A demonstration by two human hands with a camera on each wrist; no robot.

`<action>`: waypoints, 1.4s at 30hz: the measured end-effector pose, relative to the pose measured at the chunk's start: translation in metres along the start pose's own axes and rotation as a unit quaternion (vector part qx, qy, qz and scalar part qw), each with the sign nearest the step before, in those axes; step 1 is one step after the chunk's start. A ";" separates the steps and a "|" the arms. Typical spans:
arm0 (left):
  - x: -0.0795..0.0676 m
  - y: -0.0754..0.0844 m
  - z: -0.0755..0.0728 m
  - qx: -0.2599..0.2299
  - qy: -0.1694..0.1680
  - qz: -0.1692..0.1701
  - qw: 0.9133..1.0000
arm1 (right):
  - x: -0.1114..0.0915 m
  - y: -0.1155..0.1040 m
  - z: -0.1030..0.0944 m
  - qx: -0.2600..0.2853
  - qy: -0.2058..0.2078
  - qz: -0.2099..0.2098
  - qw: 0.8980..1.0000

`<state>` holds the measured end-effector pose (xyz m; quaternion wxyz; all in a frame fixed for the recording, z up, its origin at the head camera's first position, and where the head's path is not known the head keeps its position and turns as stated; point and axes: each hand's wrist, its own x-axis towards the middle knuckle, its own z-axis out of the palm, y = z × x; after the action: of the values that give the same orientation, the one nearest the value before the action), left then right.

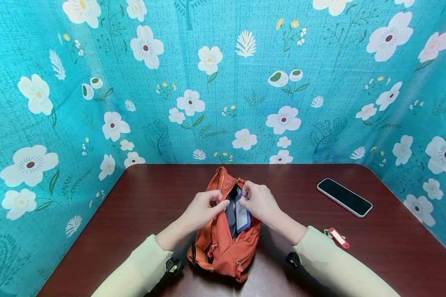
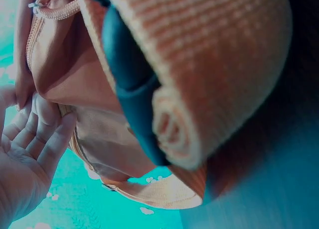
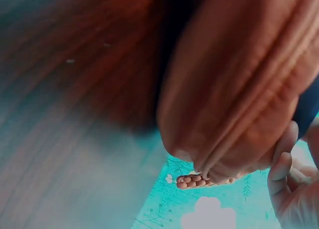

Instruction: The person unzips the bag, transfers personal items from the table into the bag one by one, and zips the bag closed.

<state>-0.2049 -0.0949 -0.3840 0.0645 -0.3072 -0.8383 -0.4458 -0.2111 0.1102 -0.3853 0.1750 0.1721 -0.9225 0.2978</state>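
Hanging behind the orange zippered bag (image 1: pixel 230 262): 1 turquoise floral cloth (image 1: pixel 228 12), white blooms, leaf sprigs. Under the bag: 1 dark red-brown table (image 1: pixel 148 185), wood-look top. Either side of the bag: 2 pale sleeves (image 1: pixel 141 260), one per arm.

Bag count 1, standing between both hands, mouth unzipped and facing up, grey interior showing. On the bag's left side, 1 orange webbing strap (image 2: pixel 224 55), rolled up, with a dark buckle (image 2: pixel 132 84) beside the roll; blurred in left wrist view.

Hands: 2, both bare, both at the bag's mouth. Left hand (image 1: pixel 200 212) pinches the bag's left rim, thumb against bent fingers. Right hand (image 1: pixel 262 204) at the bag's right rim, thumb and index pinching the top of the card; cannot tell if the rim is caught in the grip too.

Phone (image 1: pixel 344 197): 1, pale case, black screen up, right of the bag, well apart. Blue-edged card (image 1: pixel 243 218): 1, printed white face, tilted in the bag's mouth, lower part inside, just under the right thumb. Wrist devices (image 1: pixel 174 265): 2, black, one low on each side of the bag. Red key tag (image 1: pixel 338 238): 1, white label, right of the bag, nearer than the phone, partly behind the sleeve. Zipper pulls (image 1: pixel 239 265): at least 2, on the bag's front.
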 end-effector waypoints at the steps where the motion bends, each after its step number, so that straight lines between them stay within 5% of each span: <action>1: 0.000 0.000 0.000 -0.001 -0.002 0.002 1.000 | 0.000 0.001 0.001 0.002 -0.001 -0.002 1.000; 10: 0.001 0.000 0.000 0.003 -0.004 0.005 1.000 | -0.005 0.008 0.002 0.042 -0.087 0.012 0.995; 25: -0.001 0.000 -0.002 -0.001 -0.015 -0.021 1.000 | -0.009 0.019 -0.029 0.100 -0.086 0.002 0.991; 34: -0.002 -0.001 -0.003 -0.006 -0.022 -0.031 0.999 | -0.015 0.057 -0.068 0.115 -0.095 0.010 0.989; 42: -0.002 -0.001 -0.002 -0.005 -0.022 -0.029 0.999 | -0.020 0.105 -0.100 0.058 -0.095 -0.043 0.993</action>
<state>-0.2043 -0.0976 -0.3840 0.0311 -0.2927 -0.8458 -0.4450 -0.2154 0.2556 -0.3693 0.0889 0.2492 -0.9080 0.3249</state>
